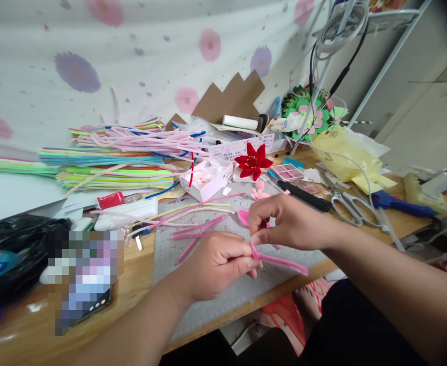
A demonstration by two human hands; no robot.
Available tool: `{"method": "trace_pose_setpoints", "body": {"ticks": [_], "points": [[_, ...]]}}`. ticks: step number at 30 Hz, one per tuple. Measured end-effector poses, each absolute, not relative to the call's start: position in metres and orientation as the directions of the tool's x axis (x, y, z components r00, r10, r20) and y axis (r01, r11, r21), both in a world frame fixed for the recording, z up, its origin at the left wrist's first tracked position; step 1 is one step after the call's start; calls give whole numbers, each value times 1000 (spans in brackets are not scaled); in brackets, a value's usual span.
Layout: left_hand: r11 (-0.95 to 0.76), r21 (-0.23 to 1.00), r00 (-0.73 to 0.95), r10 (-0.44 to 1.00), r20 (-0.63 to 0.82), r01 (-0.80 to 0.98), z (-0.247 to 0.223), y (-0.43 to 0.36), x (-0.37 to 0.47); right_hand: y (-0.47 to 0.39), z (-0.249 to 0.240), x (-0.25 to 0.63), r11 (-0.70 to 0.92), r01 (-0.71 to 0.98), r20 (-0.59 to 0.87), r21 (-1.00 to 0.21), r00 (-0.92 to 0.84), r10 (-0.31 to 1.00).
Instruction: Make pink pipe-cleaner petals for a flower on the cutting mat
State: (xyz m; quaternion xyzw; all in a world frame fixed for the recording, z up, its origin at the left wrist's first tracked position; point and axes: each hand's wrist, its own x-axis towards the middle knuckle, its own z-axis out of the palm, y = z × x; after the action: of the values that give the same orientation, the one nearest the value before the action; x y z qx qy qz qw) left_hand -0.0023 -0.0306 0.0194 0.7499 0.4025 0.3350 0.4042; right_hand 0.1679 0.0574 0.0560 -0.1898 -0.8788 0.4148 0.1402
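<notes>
While one end is pinched by the left hand (221, 262) and right hand (290, 222), the pink stem (284, 263) is extended beneath the latter.

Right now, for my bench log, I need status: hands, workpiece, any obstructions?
Left hand gripping pink pipe cleaner; right hand pinching it beside left fingertips. Piece above grey mat, free length pointing right. Loose pink strips lie near left hand.

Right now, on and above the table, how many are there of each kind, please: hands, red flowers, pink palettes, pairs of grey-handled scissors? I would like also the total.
Hands: 2 (left hand, right hand)
Red flower: 1
Pink palette: 1
Grey-handled scissors: 1 pair
Total: 5
</notes>
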Motion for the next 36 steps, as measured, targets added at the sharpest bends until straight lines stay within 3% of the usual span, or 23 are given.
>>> {"method": "trace_pose_setpoints", "body": {"ticks": [3, 5, 7, 10, 13, 15, 19, 21, 23, 26, 29, 31, 33, 36], "points": [[-293, 915, 348, 918, 189, 277, 17, -33, -5, 54, 40, 168, 379, 171, 50, -910, -860, 508], [-234, 938, 210, 961, 182, 257, 14, -33, -5, 47, 30, 169, 465, 150, 163, -872, -807, 567], [-200, 942, 84, 979, 184, 270, 12, -33, -3, 38, 23, 171, 684, 152, 378, -713, -739, 558], [-185, 904, -7, 979, 203, 385, 11, -32, 1, 24, 19, 173, 915, 212, 601, -342, -700, 387], [-184, 835, -21, 974, 227, 519, 7, -28, 4, 14, 22, 172, 950, 312, 575, -18, -774, 265], [-182, 779, -17, 971, 240, 600, 2, -26, 4, 11, 26, 169, 931, 340, 517, 137, -826, 226], [-211, 652, 79, 971, 226, 728, -6, -21, 4, 21, 35, 161, 915, 297, 433, 273, -887, 159], [-246, 596, 138, 965, 221, 764, -5, -20, 3, 32, 43, 158, 939, 262, 368, 225, -915, 167], [-309, 547, 196, 946, 257, 778, -3, -21, 3, 44, 53, 157, 958, 280, 275, 67, -928, 252], [-495, 510, 366, 867, 337, 704, 4, -26, 2, 62, 67, 160, 884, 315, 26, -346, -938, 345], [-595, 568, 443, 804, 397, 569, 9, -32, 3, 71, 67, 165, 611, 280, -146, -741, -954, 261], [-567, 638, 383, 823, 419, 520, 12, -34, 3, 71, 57, 167, 376, 244, -140, -894, -949, 282], [-507, 701, 281, 862, 422, 501, 12, -34, 4, 66, 45, 169, 202, 171, -84, -964, -921, 381], [-407, 759, 108, 904, 413, 507, 11, -34, 6, 56, 32, 166, 212, 72, 55, -975, -842, 536]]}}
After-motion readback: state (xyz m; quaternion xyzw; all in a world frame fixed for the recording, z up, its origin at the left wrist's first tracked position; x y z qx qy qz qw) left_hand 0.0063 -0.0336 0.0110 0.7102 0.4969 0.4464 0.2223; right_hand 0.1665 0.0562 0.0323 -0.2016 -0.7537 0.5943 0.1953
